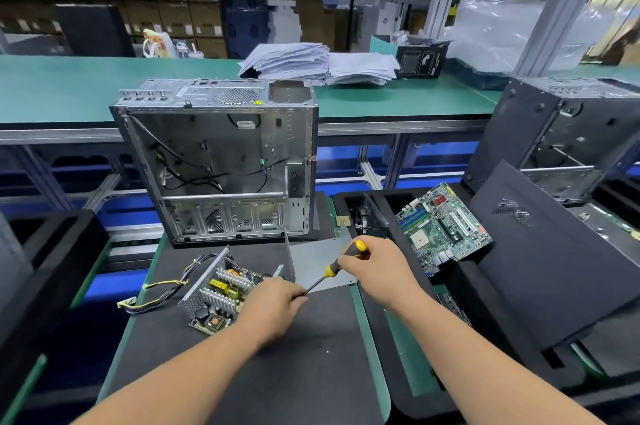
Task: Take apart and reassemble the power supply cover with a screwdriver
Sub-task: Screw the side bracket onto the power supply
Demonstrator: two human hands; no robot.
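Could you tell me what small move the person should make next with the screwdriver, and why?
Probably bring the grey metal cover back over the open power supply. The right hand grips the screwdriver by its handle, the left hand holds its tip, and the cover lies detached beside the bare board, so refitting seems next.

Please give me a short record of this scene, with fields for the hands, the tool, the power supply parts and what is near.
right hand: grips the screwdriver by its yellow and black handle
left hand: at the screwdriver tip, fingers curled
power supply: open, circuit board exposed, on the black mat
cover: grey metal, off, lying behind the hands
computer case: empty, behind the mat
motherboard: to the right
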